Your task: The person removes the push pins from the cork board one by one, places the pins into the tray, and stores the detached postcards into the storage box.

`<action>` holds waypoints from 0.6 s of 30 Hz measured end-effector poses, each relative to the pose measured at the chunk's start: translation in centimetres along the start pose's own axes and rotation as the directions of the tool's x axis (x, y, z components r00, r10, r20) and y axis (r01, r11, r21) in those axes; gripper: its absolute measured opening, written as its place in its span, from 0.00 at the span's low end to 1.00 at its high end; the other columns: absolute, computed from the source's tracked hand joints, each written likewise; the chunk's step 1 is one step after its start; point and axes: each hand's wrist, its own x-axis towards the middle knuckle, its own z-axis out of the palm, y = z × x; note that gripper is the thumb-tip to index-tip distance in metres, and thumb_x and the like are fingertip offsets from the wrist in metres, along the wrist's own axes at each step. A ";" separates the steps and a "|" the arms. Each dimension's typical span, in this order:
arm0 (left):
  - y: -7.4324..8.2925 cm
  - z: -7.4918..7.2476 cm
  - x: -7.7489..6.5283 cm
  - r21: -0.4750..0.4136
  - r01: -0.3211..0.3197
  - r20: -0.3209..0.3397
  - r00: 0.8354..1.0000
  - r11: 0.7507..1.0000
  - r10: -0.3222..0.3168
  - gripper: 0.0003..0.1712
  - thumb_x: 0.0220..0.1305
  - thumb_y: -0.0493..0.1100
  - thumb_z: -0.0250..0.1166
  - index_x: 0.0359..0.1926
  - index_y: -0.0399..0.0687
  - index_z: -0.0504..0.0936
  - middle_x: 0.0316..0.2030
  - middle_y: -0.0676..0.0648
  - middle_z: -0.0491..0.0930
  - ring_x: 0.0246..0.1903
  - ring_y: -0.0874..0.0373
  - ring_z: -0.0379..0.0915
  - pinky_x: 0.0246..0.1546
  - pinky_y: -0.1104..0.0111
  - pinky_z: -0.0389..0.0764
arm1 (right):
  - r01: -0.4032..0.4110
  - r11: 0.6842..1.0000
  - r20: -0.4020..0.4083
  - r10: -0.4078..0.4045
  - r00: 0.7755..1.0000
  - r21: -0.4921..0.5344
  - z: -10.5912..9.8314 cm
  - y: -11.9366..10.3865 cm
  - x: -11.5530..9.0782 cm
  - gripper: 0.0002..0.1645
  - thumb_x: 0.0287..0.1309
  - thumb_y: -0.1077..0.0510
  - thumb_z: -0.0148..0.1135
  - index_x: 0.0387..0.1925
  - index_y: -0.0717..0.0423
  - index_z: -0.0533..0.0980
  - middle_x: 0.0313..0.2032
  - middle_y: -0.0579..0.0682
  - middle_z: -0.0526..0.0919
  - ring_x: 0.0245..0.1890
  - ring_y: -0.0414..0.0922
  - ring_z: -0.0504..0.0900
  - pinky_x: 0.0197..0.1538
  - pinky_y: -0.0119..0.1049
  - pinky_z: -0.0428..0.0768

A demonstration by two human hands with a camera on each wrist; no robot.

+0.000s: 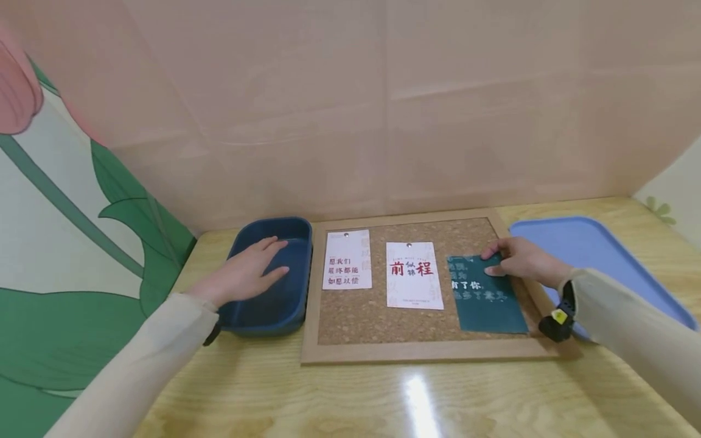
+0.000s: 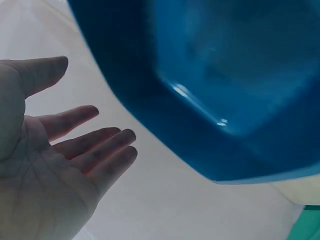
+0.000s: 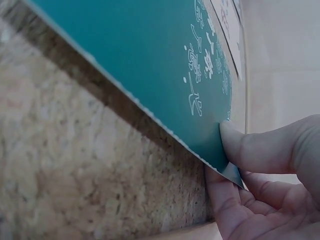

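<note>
My right hand point(image 1: 523, 260) pinches the top right corner of a dark green card point(image 1: 490, 304) with white lettering. In the right wrist view the thumb point(image 3: 255, 150) lies on the card's face and the fingers are behind it; a shadow gap runs along its edge over the cork. Two white cards, one with black and red characters point(image 1: 347, 261) and one with large red characters point(image 1: 414, 280), lie on the wood-framed corkboard point(image 1: 356, 319), each with a pin at its top. Over the dark blue bin point(image 1: 296, 310) my left hand point(image 1: 246, 271) spreads its fingers, holding nothing.
A light blue tray point(image 1: 591, 243) sits right of the corkboard, partly behind the right forearm. Everything stands on a wooden table point(image 1: 328, 401) against a pinkish sheet-covered wall point(image 1: 350, 109). A mural of green leaves point(image 1: 49, 340) is on the left.
</note>
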 end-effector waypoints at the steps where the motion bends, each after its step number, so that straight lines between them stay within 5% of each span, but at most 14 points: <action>1: -0.2 0.1 -0.2 0.001 -0.005 -0.008 1.000 1.000 0.005 0.33 0.71 0.47 0.54 0.69 0.34 0.60 0.68 0.28 0.56 0.68 0.34 0.54 0.65 0.44 0.60 | 0.002 1.000 -0.001 -0.002 1.000 -0.001 0.0 0.0 0.0 0.21 0.58 0.58 0.64 0.47 0.70 0.72 0.60 0.75 0.65 0.56 0.67 0.68 0.61 0.64 0.63; 18: -4.2 1.1 -1.8 -0.014 0.040 -0.066 0.997 0.999 -0.041 0.31 0.70 0.43 0.54 0.68 0.30 0.61 0.67 0.25 0.56 0.66 0.30 0.54 0.62 0.41 0.62 | 0.022 0.999 0.010 -0.022 1.000 -0.023 -0.2 0.4 0.1 0.22 0.58 0.56 0.64 0.48 0.69 0.73 0.57 0.73 0.69 0.52 0.63 0.72 0.57 0.62 0.67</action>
